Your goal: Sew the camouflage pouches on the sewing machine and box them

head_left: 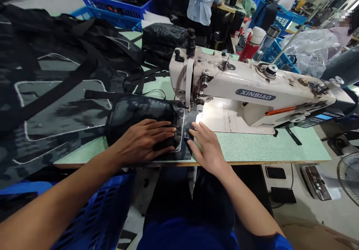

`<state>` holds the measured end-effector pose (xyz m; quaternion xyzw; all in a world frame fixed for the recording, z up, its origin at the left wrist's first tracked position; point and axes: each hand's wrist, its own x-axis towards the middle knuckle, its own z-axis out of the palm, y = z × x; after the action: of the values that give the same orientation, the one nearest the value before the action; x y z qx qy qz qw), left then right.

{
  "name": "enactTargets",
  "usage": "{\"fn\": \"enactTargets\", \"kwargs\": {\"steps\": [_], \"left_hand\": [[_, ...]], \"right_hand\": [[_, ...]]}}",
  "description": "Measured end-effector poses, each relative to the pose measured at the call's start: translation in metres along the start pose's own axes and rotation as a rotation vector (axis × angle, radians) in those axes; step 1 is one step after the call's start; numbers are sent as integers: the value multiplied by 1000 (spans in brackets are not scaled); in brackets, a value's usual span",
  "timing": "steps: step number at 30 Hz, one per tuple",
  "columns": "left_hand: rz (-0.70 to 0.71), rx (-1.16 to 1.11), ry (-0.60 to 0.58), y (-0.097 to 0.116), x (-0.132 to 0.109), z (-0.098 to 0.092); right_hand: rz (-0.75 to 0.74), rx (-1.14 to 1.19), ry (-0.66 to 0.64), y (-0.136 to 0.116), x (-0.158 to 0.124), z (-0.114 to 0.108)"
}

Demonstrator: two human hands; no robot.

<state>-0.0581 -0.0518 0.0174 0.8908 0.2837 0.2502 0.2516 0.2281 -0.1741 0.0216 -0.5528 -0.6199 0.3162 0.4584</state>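
Note:
My left hand (146,139) lies flat, fingers stretched out, on a dark camouflage pouch (140,110). The pouch rests on a flat fabric panel (185,153), and a white line runs around its right end. Fingers spread, my right hand (208,145) touches or hovers at the panel's right edge; contact is hard to make out. Just beyond both hands stands a white sewing machine (224,72). Its needle area (189,106) sits over the panel close to the pouch's far right corner.
Dark camouflage pieces with straps (64,93) spread across the left. Behind the pouch sits a black bundle (164,35). A red bottle (251,44) stands behind the machine. Blue crates (112,16) are at the back, where a person in light blue (203,3) works. A fan (349,175) is at right.

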Motion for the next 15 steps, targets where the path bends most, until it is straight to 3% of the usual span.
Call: {"fn": "enactTargets", "kwargs": {"steps": [4,10,15], "left_hand": [[120,79,-60,3,0,0],[271,321,-83,5,-4,-2],[358,420,-137,10,0,-9]], "right_hand": [[-91,-350,-159,9,2,7],[-162,-661,-179,4,-3,9],[-197,-748,-174,2,-3,8]]}}
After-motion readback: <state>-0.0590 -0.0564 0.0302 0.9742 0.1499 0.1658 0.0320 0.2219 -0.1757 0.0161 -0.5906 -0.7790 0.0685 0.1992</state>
